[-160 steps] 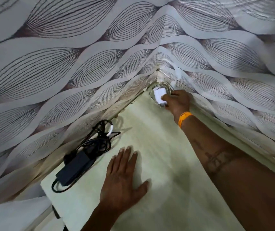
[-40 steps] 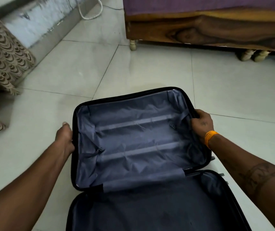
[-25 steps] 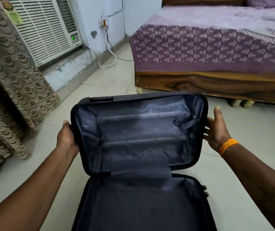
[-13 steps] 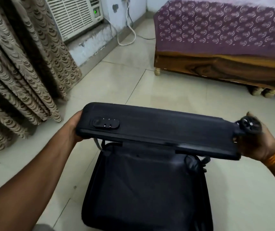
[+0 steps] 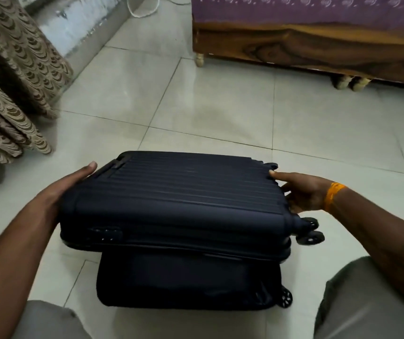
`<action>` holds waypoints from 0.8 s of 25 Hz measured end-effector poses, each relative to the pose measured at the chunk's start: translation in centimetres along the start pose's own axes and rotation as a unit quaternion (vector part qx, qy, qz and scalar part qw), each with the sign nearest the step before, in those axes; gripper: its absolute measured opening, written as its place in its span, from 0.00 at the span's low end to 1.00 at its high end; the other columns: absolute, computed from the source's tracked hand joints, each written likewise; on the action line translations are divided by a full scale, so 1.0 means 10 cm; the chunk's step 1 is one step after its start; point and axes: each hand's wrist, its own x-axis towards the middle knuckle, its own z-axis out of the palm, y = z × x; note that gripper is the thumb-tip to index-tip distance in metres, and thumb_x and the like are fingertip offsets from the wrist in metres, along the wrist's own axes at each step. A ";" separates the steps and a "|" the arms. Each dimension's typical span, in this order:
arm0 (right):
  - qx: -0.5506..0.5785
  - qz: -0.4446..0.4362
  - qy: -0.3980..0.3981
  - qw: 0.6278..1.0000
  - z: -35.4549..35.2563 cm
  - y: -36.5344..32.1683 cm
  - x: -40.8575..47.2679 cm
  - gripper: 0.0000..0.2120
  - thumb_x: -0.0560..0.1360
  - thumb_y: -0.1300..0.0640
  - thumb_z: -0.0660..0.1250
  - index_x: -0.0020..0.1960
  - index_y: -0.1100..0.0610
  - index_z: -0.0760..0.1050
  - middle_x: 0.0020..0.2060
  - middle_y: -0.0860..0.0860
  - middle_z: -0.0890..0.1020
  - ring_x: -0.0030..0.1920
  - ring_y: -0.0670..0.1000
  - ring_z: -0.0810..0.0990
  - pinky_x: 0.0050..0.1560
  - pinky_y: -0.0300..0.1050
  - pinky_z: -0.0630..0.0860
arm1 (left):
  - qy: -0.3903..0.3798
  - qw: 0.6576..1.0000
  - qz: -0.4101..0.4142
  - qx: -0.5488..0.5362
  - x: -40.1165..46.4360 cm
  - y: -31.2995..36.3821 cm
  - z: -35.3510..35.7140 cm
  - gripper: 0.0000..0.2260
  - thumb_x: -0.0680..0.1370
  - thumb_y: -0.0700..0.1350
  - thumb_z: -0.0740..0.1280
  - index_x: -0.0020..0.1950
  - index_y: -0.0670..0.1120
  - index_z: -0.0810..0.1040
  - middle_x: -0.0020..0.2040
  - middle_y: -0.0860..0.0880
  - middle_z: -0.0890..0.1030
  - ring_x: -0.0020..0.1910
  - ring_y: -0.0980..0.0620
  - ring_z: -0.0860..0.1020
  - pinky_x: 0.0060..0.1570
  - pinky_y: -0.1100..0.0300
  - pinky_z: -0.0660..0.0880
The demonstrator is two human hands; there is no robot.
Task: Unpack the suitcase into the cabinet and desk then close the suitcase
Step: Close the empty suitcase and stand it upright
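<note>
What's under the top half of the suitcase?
The suitcase's other half lies under the top half, sticking out toward the person, with one wheel showing. Anything inside is covered, so it cannot be seen.

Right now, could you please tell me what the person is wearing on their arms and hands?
Both forearms are bare, with no sleeves or gloves in view. The left hand carries nothing visible. The right hand has an orange band around its wrist. I see no rings or watch. Grey trousers cover both knees at the bottom of the view.
</note>
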 end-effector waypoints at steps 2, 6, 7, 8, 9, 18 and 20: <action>-0.010 0.003 0.010 1.000 0.05 0.02 0.02 0.49 0.64 0.34 0.79 0.72 0.66 0.70 0.59 0.63 0.81 0.49 0.61 0.85 0.44 0.55 0.85 | 0.009 1.000 -0.006 0.011 0.02 0.01 0.02 0.17 0.77 0.60 0.73 0.57 0.50 0.89 0.53 0.46 0.88 0.41 0.49 0.88 0.55 0.52 0.77; -0.051 -0.007 0.008 0.999 0.19 0.02 -0.03 0.36 0.70 0.29 0.72 0.65 0.56 0.77 0.56 0.55 0.84 0.50 0.56 0.85 0.45 0.50 0.81 | 0.043 0.996 -0.048 0.067 0.16 -0.09 0.03 0.21 0.75 0.61 0.74 0.57 0.45 0.86 0.52 0.42 0.88 0.39 0.46 0.87 0.53 0.50 0.78; -0.068 -0.016 0.015 0.997 0.24 0.05 -0.02 0.34 0.69 0.29 0.72 0.63 0.53 0.79 0.58 0.54 0.83 0.54 0.56 0.84 0.48 0.52 0.80 | 0.048 0.994 -0.056 0.078 0.20 -0.15 0.03 0.23 0.73 0.61 0.75 0.58 0.44 0.86 0.52 0.41 0.88 0.42 0.44 0.87 0.56 0.49 0.78; -0.075 -0.017 0.020 0.997 0.28 0.09 -0.03 0.34 0.68 0.29 0.73 0.63 0.52 0.79 0.59 0.55 0.83 0.57 0.58 0.83 0.52 0.56 0.80 | 0.051 0.994 -0.058 0.081 0.25 -0.22 0.03 0.26 0.71 0.61 0.76 0.60 0.43 0.85 0.55 0.41 0.87 0.48 0.43 0.86 0.59 0.47 0.78; -0.077 -0.017 0.020 0.997 0.31 0.13 -0.01 0.35 0.67 0.29 0.75 0.63 0.52 0.79 0.59 0.55 0.82 0.59 0.59 0.82 0.55 0.59 0.80 | 0.058 0.994 -0.055 0.077 0.29 -0.27 0.02 0.29 0.69 0.60 0.78 0.62 0.42 0.84 0.57 0.40 0.87 0.52 0.42 0.85 0.62 0.47 0.78; 0.060 -0.141 0.046 0.987 0.13 0.03 0.07 0.33 0.69 0.34 0.77 0.65 0.54 0.82 0.57 0.55 0.87 0.58 0.57 0.86 0.67 0.60 0.78 | 0.109 0.990 0.070 0.060 0.71 -0.16 0.33 0.18 0.73 0.55 0.79 0.52 0.40 0.86 0.45 0.44 0.89 0.38 0.48 0.87 0.43 0.55 0.80; 0.058 -0.144 0.060 0.986 0.15 0.09 0.10 0.34 0.65 0.32 0.79 0.63 0.52 0.83 0.57 0.53 0.87 0.58 0.57 0.86 0.66 0.61 0.79 | 0.111 0.988 0.081 0.068 0.81 -0.10 0.29 0.22 0.71 0.57 0.80 0.53 0.41 0.87 0.49 0.44 0.89 0.44 0.46 0.87 0.49 0.53 0.82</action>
